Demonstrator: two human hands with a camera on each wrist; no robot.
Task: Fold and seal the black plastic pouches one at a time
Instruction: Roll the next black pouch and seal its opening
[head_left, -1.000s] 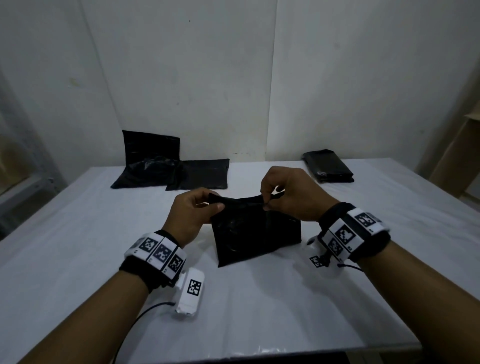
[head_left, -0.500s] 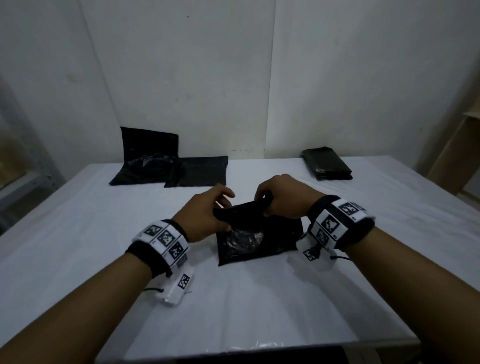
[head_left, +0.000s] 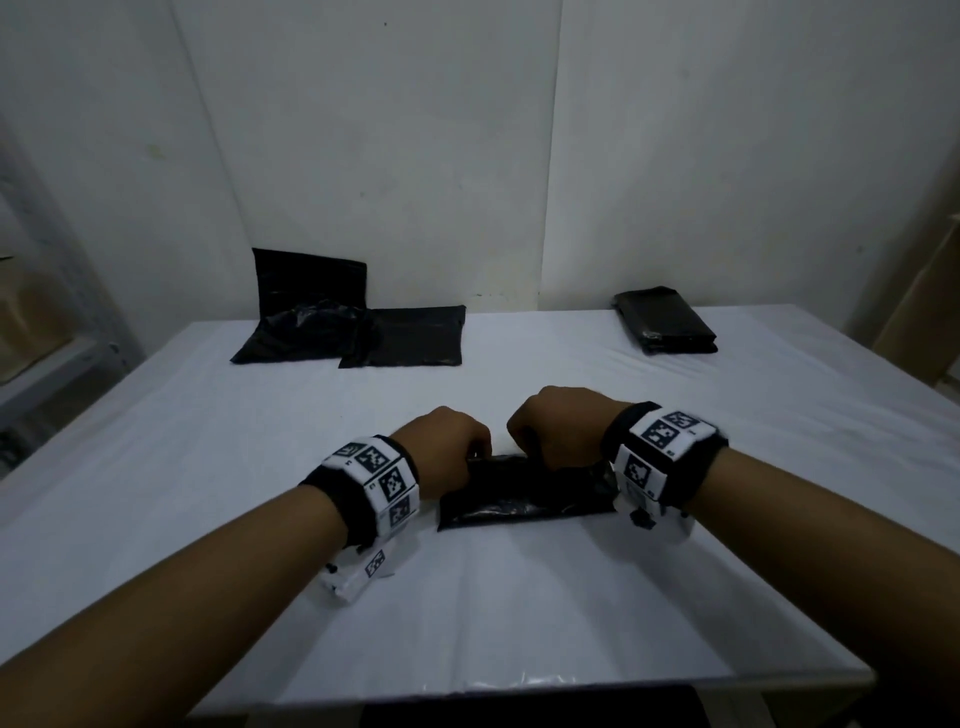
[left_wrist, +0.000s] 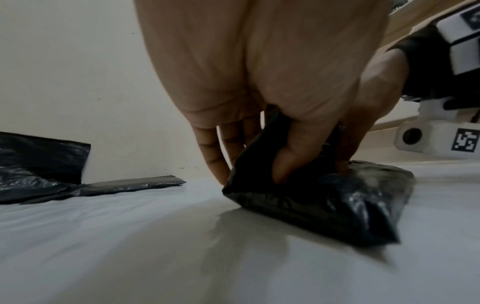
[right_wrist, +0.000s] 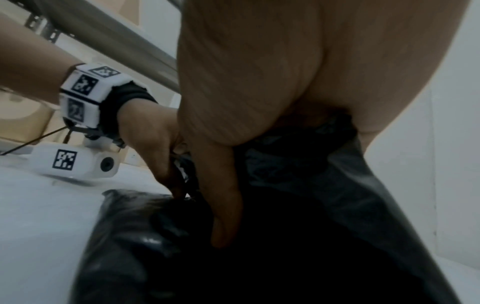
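A black plastic pouch (head_left: 519, 496) lies on the white table (head_left: 467, 613) between my wrists, its top flap folded down toward me. My left hand (head_left: 447, 447) pinches the flap's left end, thumb on the near face (left_wrist: 285, 164) and fingers behind it. My right hand (head_left: 556, 431) grips the flap's right part, the plastic (right_wrist: 311, 185) bunched under its palm. In the left wrist view the pouch (left_wrist: 337, 205) is a thick shiny bundle resting on the table. Both hands' fingertips are hidden from the head view.
Several flat black pouches (head_left: 353, 332) lie at the back left, one leaning on the wall (head_left: 309, 278). A stack of folded black pouches (head_left: 665, 322) sits at the back right. The table's front edge (head_left: 519, 691) is close to me.
Both hands have come down toward the table, folding the pouch's upper part over. The pouch now shows as a low strip instead of an upright sheet.
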